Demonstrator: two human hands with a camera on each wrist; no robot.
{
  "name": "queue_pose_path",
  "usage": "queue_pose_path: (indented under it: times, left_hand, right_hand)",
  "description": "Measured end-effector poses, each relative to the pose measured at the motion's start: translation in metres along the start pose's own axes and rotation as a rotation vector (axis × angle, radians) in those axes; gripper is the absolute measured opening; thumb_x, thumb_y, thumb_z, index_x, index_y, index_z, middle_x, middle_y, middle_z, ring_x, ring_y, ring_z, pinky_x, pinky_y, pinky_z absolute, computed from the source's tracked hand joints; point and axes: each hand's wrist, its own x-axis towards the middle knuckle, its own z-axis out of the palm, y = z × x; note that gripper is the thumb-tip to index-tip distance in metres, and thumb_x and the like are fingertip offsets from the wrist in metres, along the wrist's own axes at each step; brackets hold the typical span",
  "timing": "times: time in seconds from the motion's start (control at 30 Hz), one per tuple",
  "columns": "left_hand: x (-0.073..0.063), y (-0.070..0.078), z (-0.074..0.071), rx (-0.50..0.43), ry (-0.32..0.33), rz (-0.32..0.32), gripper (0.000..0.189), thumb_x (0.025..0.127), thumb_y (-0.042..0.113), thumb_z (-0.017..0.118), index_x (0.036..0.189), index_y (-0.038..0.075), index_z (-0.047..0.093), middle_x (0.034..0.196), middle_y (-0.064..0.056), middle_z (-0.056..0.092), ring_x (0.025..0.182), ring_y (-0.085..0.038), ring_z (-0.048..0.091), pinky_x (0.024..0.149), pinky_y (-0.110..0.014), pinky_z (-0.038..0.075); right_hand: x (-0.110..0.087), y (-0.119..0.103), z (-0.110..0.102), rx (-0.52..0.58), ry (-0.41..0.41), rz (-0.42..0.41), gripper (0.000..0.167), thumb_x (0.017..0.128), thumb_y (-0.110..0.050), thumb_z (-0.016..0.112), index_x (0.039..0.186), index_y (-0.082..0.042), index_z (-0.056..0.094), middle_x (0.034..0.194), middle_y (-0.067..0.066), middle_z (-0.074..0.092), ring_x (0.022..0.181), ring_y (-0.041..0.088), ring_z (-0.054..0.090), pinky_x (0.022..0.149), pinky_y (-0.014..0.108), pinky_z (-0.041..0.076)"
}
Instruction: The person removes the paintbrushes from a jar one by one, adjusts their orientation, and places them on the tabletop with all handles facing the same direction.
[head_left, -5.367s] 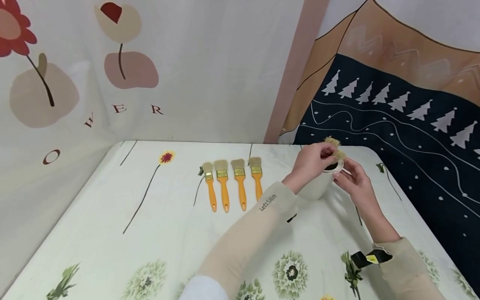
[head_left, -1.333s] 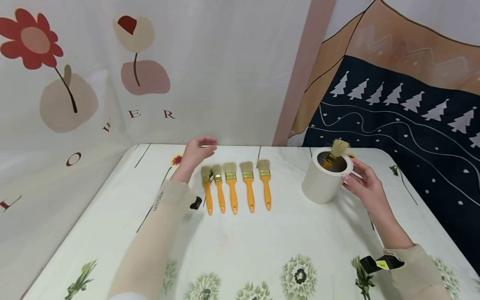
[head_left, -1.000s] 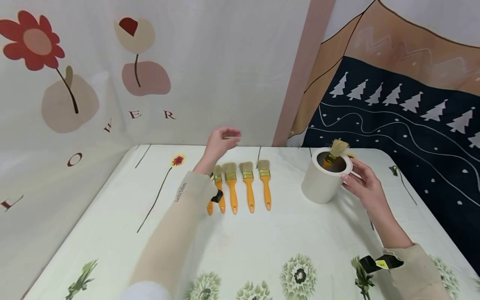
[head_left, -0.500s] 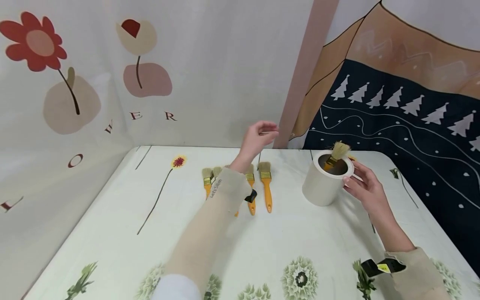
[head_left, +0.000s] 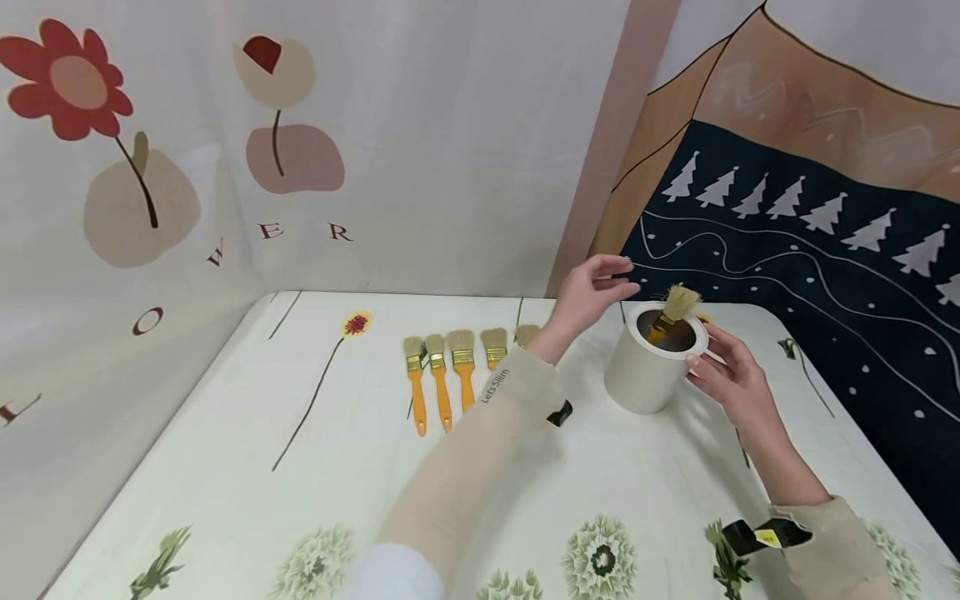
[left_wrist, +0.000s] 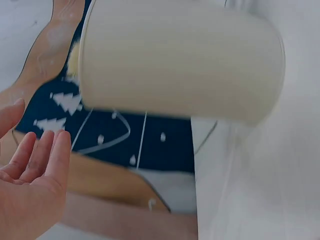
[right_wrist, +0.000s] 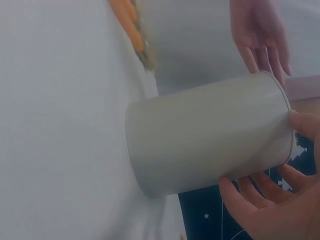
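Observation:
A white cylindrical canister (head_left: 643, 375) stands on the table at the right. A paintbrush (head_left: 679, 302) leans inside it, pale bristles sticking out over the rim. My right hand (head_left: 731, 375) holds the canister's right side near the top, its thumb and fingers bent about the wall and rim in the right wrist view. My left hand (head_left: 592, 292) hangs in the air just left of the canister's mouth, fingers loosely spread, nothing in them. In the left wrist view the canister (left_wrist: 180, 60) fills the top, beyond those fingers.
Several orange-handled paintbrushes (head_left: 438, 379) lie in a row left of the canister, bristles pointing away; my left forearm covers part of the rightmost ones. A flower-printed white cloth (head_left: 225, 500) covers the table. Printed curtains (head_left: 450, 150) hang behind it.
After being at the canister, my left hand was at the brush row's left end, where one more brush lies; it has since swept right, back towards the canister. My right hand stays on the canister.

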Motion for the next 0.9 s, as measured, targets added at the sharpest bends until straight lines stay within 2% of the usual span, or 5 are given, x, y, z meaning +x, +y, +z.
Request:
queue_pose_path:
  times: [0.23, 0.33, 0.47, 0.63, 0.9]
  left_hand:
    - [0.003, 0.006, 0.034, 0.031, -0.075, -0.022, 0.045, 0.093, 0.023, 0.072, 0.135, 0.018, 0.058, 0.145, 0.001, 0.057, 0.129, -0.015, 0.06, 0.096, -0.02, 0.055]
    - [0.005, 0.007, 0.043, 0.035, -0.112, -0.013, 0.045, 0.093, 0.024, 0.072, 0.136, 0.02, 0.058, 0.151, 0.004, 0.051, 0.134, -0.016, 0.055, 0.102, -0.022, 0.052]
    - [0.006, 0.006, 0.049, 0.12, -0.165, 0.046, 0.043, 0.094, 0.022, 0.071, 0.135, 0.021, 0.059, 0.155, 0.005, 0.046, 0.14, -0.018, 0.049, 0.111, -0.024, 0.045]
    - [0.005, 0.005, 0.054, 0.293, -0.197, 0.068, 0.039, 0.095, 0.02, 0.069, 0.133, 0.024, 0.061, 0.146, 0.008, 0.055, 0.132, -0.011, 0.055, 0.105, -0.02, 0.049]
    - [0.002, 0.006, 0.059, 0.333, -0.15, 0.049, 0.03, 0.095, 0.018, 0.068, 0.125, 0.023, 0.066, 0.134, 0.007, 0.064, 0.121, -0.009, 0.062, 0.095, -0.013, 0.052]
  right_hand:
    - [-0.001, 0.001, 0.0, 0.01, 0.001, -0.014, 0.07, 0.1, -0.027, 0.061, 0.158, -0.018, 0.024, 0.163, 0.021, 0.024, 0.109, -0.013, 0.049, 0.083, 0.005, 0.052]
    - [-0.001, 0.0, 0.001, 0.017, -0.002, -0.021, 0.07, 0.1, -0.026, 0.061, 0.158, -0.017, 0.024, 0.162, 0.022, 0.024, 0.108, -0.013, 0.049, 0.083, 0.005, 0.052]
    - [-0.001, -0.001, 0.001, 0.023, -0.005, -0.026, 0.071, 0.1, -0.026, 0.061, 0.159, -0.015, 0.023, 0.161, 0.022, 0.024, 0.109, -0.014, 0.049, 0.083, 0.006, 0.053]
    - [-0.001, 0.0, 0.001, 0.04, -0.011, -0.039, 0.07, 0.1, -0.024, 0.061, 0.158, -0.014, 0.024, 0.161, 0.022, 0.025, 0.109, -0.014, 0.05, 0.084, 0.006, 0.053]
    - [-0.001, 0.0, 0.001, 0.046, -0.01, -0.034, 0.07, 0.1, -0.025, 0.062, 0.158, -0.014, 0.024, 0.162, 0.022, 0.024, 0.109, -0.014, 0.05, 0.084, 0.007, 0.053]
